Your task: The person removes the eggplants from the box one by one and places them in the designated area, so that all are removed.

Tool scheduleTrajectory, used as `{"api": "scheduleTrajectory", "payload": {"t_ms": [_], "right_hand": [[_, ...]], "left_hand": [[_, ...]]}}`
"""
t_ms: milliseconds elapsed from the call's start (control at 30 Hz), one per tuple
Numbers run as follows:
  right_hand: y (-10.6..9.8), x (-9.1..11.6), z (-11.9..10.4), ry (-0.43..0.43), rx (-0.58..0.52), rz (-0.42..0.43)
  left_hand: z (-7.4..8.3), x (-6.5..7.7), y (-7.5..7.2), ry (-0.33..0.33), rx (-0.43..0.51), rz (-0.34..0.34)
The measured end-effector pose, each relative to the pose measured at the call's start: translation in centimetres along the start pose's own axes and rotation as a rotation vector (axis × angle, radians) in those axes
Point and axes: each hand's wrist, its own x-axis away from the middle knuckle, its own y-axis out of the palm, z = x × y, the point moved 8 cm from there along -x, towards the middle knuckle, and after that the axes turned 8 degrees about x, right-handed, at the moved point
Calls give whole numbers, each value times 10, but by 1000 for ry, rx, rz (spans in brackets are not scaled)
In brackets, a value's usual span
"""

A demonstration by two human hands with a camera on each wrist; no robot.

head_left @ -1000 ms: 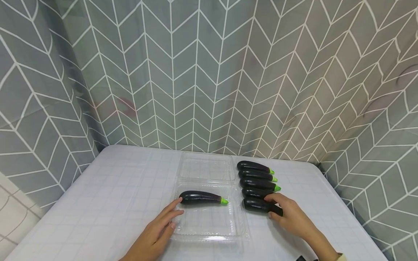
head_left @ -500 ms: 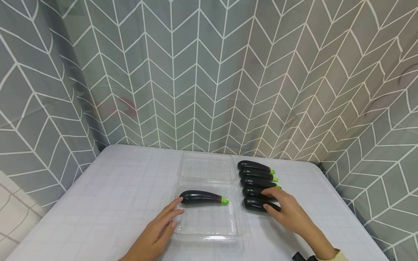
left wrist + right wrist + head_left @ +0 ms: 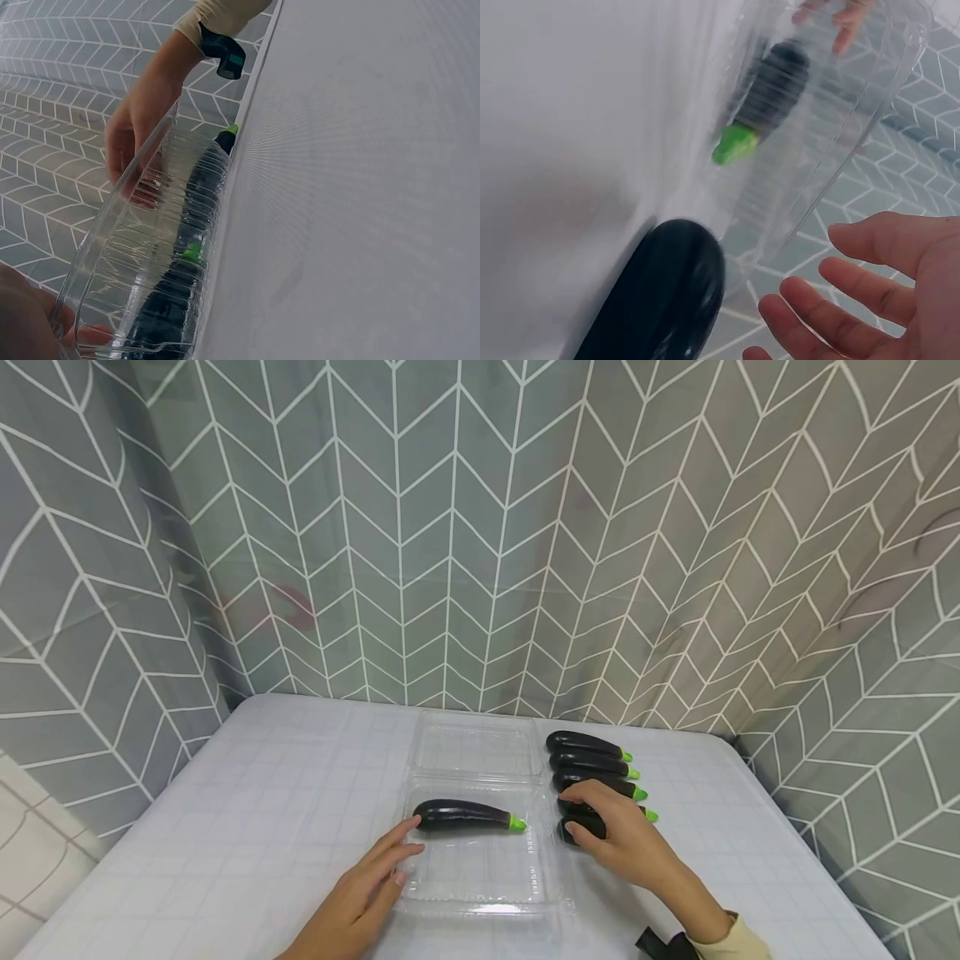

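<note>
One black eggplant [image 3: 461,815] with a green stem end lies crosswise in a clear plastic clamshell box [image 3: 480,872], whose lid [image 3: 476,747] is folded back. At the box's left side rests my left hand [image 3: 360,897]; its fingers reach over the rim, the foremost fingertip by the eggplant's blunt end. My right hand [image 3: 618,835] hovers over the nearest eggplant [image 3: 596,824] of a row beside the box. In the right wrist view its spread fingers [image 3: 847,300] stand apart from a dark eggplant [image 3: 660,292]. The left wrist view shows the box [image 3: 112,217] side-on.
Several more eggplants [image 3: 581,742] lie stacked in a row right of the box, stems pointing right. A white checked cloth covers the table [image 3: 300,777]. A grey patterned curtain [image 3: 480,527] hangs behind it. A black strap [image 3: 663,943] sits at the right wrist.
My right hand has shifted left along the nearest eggplants, from their stem ends toward their blunt ends. The left hand and the eggplant in the box stay in place.
</note>
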Motion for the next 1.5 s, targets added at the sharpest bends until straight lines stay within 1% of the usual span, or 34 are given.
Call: {"api": "scheduleTrajectory", "payload": {"t_ms": [267, 467, 767, 1000, 1300, 1500], "right_hand": [[6, -13, -17, -101, -8, 27], [10, -19, -26, -118, 2, 18], [25, -29, -36, -142, -51, -42], [36, -33, -43, -181, -90, -49], [48, -37, -52, -245, -88, -37], [58, -36, -52, -250, -74, -45]], "left_hand": [[0, 0, 0, -26, 4, -7], [-1, 1, 1, -49, -4, -11], [-1, 1, 0, -39, -3, -9], [-1, 1, 1, -47, -5, -12], [-2, 1, 1, -50, -1, -15], [-2, 1, 1, -36, -8, -11]]}}
